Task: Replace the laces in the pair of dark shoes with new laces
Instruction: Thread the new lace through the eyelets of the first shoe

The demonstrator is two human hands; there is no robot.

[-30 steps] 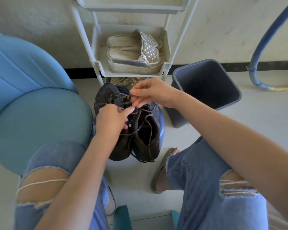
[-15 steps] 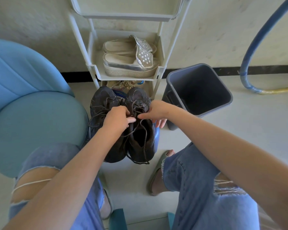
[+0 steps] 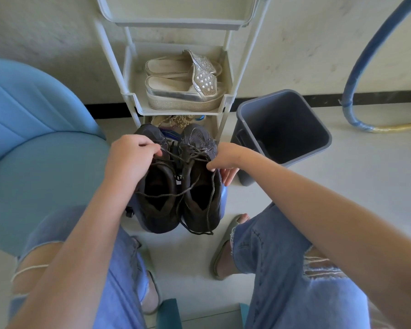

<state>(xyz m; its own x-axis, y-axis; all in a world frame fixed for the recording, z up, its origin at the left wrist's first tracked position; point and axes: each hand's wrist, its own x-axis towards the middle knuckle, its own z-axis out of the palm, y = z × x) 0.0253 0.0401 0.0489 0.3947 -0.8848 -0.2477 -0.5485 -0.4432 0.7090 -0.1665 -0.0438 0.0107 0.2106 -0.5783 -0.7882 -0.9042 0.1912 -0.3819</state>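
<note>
Two dark shoes stand side by side on a small blue stool between my knees, toes pointing away. On the left shoe (image 3: 158,198), my left hand (image 3: 131,160) curls over the outer side and pinches a dark lace near the tongue. My right hand (image 3: 226,160) pinches the lace of the right shoe (image 3: 201,195) at its outer eyelets. Loosened dark laces (image 3: 209,210) trail over both openings and hang past the right shoe's heel. New laces are not visible.
A white shoe rack (image 3: 226,108) stands just behind the shoes, holding silver platform sandals (image 3: 183,89). A grey bin (image 3: 282,129) sits to the right, a blue padded chair (image 3: 33,162) to the left. A blue hoop (image 3: 356,91) leans on the wall.
Both hands have spread apart: the left one moved onto the left shoe's laces, the right one dropped from above the shoes to the right shoe's outer side. The laces lie looser.
</note>
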